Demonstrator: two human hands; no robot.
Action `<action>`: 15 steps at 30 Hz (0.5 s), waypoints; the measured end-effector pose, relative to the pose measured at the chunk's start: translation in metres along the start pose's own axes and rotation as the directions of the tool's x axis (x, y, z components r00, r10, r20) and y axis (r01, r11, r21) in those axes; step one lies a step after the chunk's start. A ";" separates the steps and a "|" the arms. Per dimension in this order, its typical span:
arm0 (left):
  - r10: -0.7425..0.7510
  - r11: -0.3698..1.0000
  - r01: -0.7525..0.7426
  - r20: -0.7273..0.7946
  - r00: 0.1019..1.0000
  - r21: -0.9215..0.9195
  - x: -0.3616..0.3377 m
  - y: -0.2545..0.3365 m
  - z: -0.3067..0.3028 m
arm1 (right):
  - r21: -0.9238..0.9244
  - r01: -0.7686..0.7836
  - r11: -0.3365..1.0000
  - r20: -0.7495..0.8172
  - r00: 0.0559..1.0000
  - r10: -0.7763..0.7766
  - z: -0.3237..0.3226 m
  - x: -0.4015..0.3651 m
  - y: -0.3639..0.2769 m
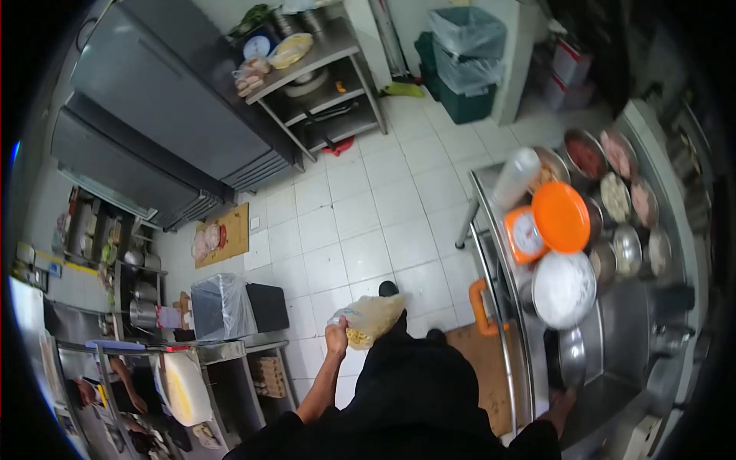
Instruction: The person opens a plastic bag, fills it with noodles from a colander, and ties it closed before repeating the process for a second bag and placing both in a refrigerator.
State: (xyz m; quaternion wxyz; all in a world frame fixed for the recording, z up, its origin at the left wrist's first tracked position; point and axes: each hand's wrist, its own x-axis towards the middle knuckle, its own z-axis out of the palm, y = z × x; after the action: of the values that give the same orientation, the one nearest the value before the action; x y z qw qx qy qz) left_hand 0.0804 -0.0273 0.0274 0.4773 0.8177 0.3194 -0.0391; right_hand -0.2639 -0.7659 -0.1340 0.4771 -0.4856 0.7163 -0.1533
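Observation:
My left hand [336, 337] is closed round the gathered neck of a clear plastic bag [369, 318], which hangs in front of my legs. Pale yellow food pieces fill the bag's lower part. At the sink on the right, my right hand [564, 403] reaches over the basin's near edge, just below a metal bowl [572, 354]. Its fingers are small and partly hidden there, so I cannot tell whether they grip the bowl. Above that bowl stands a wide bowl of white contents [564, 290].
An orange kitchen scale [526, 234], an orange plate [561, 217] and several food-filled metal bowls crowd the steel counter. A lined bin [224, 307] stands left, near packaged meat on cardboard [234, 247]. Grey refrigerators [169, 84] line the wall. Another person [130, 387] is at lower left.

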 end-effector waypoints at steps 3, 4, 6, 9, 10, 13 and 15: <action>0.032 0.998 -0.033 0.006 0.999 0.048 0.029 0.018 0.005 | -0.535 0.247 0.808 -0.225 0.880 -0.419 -0.009 -0.054 -0.037; 0.063 0.991 -0.066 0.027 0.998 0.113 0.042 0.021 0.003 | -0.471 0.235 0.850 -0.342 0.840 -0.422 -0.005 -0.079 -0.050; 0.067 0.996 -0.068 0.029 0.997 0.053 0.068 0.018 0.005 | -0.423 0.261 0.868 -0.420 0.792 -0.442 0.018 -0.129 -0.076; 0.012 0.998 -0.010 0.020 1.000 -0.063 0.104 0.035 0.007 | -0.352 0.320 0.879 -0.409 0.793 -0.452 0.083 -0.209 -0.115; -0.004 0.995 0.009 0.045 0.999 -0.095 0.120 0.043 0.006 | -0.324 0.333 0.885 -0.368 0.818 -0.442 0.108 -0.227 -0.123; 0.017 0.980 -0.002 0.074 0.997 -0.201 0.171 0.077 -0.002 | -0.198 0.326 0.924 -0.178 0.916 -0.361 0.191 -0.266 -0.131; 0.050 0.920 -0.019 0.068 0.996 -0.391 0.206 0.135 -0.011 | -0.116 0.263 0.958 -0.029 0.963 -0.268 0.245 -0.285 -0.126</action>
State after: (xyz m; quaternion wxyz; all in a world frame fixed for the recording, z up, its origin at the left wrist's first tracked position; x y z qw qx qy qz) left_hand 0.3166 0.0356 0.0600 0.6429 0.7099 0.2877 0.0022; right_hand 0.0302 -0.5271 -0.0178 0.4085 -0.5995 0.6625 -0.1864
